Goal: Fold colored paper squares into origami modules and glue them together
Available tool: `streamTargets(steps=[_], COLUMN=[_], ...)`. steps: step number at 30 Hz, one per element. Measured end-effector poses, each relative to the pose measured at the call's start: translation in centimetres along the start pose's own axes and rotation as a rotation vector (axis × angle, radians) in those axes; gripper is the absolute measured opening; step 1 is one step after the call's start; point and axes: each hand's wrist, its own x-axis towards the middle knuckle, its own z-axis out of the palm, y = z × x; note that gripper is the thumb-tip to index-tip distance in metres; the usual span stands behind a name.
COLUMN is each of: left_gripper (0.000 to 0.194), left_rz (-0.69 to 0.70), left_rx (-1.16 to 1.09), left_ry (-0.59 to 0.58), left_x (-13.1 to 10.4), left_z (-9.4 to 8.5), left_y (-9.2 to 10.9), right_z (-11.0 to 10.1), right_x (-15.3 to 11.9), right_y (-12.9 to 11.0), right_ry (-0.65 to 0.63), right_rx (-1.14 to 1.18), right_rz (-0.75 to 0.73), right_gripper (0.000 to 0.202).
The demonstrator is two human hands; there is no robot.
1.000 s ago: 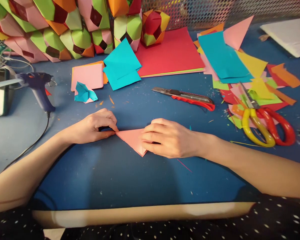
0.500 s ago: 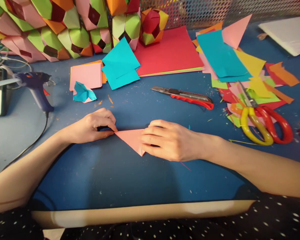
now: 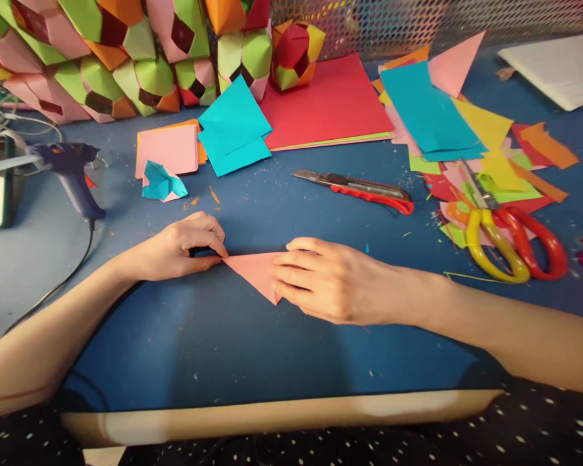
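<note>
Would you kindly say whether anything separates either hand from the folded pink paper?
Nothing visible: the left hand touches the folded pink paper at its left tip; the right hand covers its right side.

Folded paper triangle (image 3: 252,275): plain pink. Flat tabletop (image 3: 252,362): blue, w/ pale specks; front edge strip (image 3: 272,417) tan. Fabric garment (image 3: 418,440): blk w/ small wht dots. Metal-bladed scissors (image 3: 511,223): one handle loop yel., other red. Slim utility knife (image 3: 372,195): red & dk grey. Plastic glue gun (image 3: 72,175): dk blue. Small crumpled-looking folded paper piece (image 3: 160,181): turq. & pink. Faceted paper units (image 3: 150,81): multicol., grn, pink, orng, red, some yel. Rect. paper stack (image 3: 328,103): red top, grn edge below.
</note>
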Motion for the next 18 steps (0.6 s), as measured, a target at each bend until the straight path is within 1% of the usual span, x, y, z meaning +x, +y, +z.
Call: streamTargets(steps=[5,9,11,12,13,15,16,18], left_gripper=[0.015,0.017,0.02,0.022,0.023,0.021,0.022,0.025], left_rz=[-0.017,-0.024,-0.046,-0.058,-0.074,-0.078,-0.073,-0.003], left_rx=[0.014,0.041,0.058,0.071,0.079,0.073,0.069,0.097], left_ry=[0.013,0.033,0.09,0.153,0.221,0.296,0.291,0.273], left_x=[0.0,0.0,0.0,0.0,0.1,0.1,0.1,0.1], left_z=[0.2,-0.3,-0.4,-0.3,0.0,1.1,1.9,3.8], left_y=[0.2,0.8,1.9,2.6,3.5,5.4,6.3,7.5], right_z=[-0.2,-0.1,0.0,0.0,0.0,0.1,0.1,0.1], right_x=[-0.2,-0.2,-0.2,-0.2,-0.2,-0.2,-0.2,-0.1], right_y=[-1.4,-1.8,-1.9,-2.0,-2.1,-2.3,-2.4,-2.7], right_ry=[0.001,-0.018,-0.042,-0.052,-0.062,-0.074,-0.081,-0.095], right_rx=[0.004,-0.024,-0.042,-0.049,-0.056,-0.068,-0.07,-0.068], right_rz=[0.068,0.088,0.094,0.1,0.105,0.12,0.124,0.137], right_gripper=[0.017,0.019,0.02,0.021,0.022,0.026,0.027,0.028])
